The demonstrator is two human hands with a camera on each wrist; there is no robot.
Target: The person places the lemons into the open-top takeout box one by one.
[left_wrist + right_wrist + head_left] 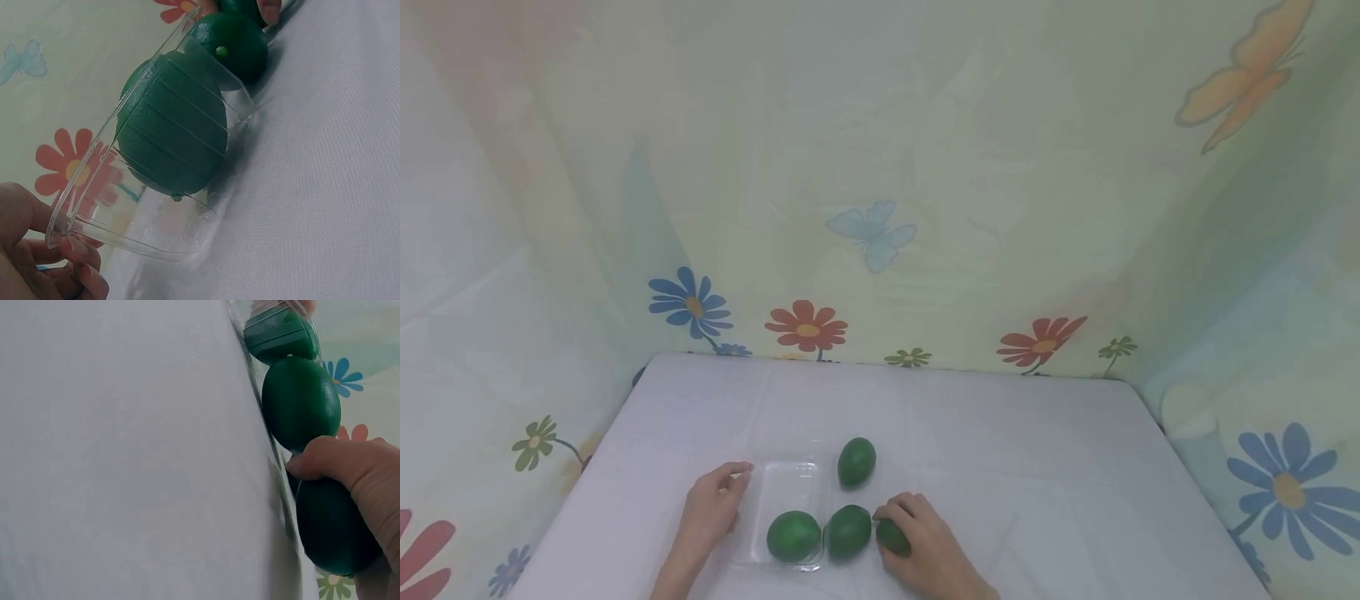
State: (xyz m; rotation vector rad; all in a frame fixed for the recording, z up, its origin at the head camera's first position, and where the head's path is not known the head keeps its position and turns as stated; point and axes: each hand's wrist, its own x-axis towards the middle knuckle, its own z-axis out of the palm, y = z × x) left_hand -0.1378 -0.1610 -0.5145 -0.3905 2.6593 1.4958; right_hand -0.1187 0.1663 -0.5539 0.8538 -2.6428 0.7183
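Observation:
My left hand (709, 507) pinches the rim of a clear plastic tray (786, 487) at its left side, thumb and fingers at the edge in the left wrist view. In the tray's near end lies a smooth green oval fruit (793, 537) with a small stem nub. A second green fruit (849, 532) sits just outside the tray's right wall. My right hand (931, 546) grips another green fruit (892, 537) from above, to the right of that one; its fingers and thumb partly cover it. In the right wrist view the held fruit (334, 528) is low over the white cloth.
One more green fruit (857, 462) lies farther back, to the right of the tray. A white cloth (1037, 475) covers the table. Behind it hangs a pale curtain (1000, 208) printed with flowers and butterflies, with more fabric at both sides.

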